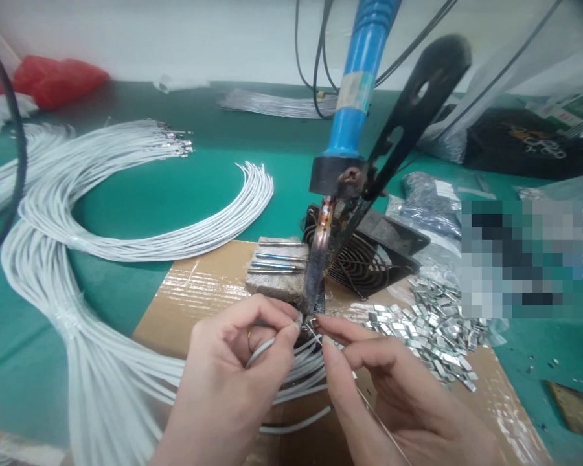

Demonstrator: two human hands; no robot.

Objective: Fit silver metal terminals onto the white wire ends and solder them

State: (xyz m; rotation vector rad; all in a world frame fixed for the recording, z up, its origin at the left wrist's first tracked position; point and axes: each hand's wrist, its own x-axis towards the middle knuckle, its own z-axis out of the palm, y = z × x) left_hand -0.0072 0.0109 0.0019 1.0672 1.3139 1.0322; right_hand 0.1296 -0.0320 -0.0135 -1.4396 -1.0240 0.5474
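Observation:
My left hand pinches a white cable between thumb and forefinger, its end just under the tip of a soldering iron. That soldering iron, with a blue handle, is clamped upright in a black bracket. Thumb and forefinger of my right hand close on a thin solder wire, whose upper end reaches toward the same spot. Fingertips partly hide the joint, so I cannot tell whether wire and tip touch. Below the hands fan out the ends of more white cables.
Bundled white cables curve across the green mat at left. Small metal pieces are heaped on the cardboard at right. A grey block with thin rods and a black fan stand behind the hands. Plastic bags lie farther right.

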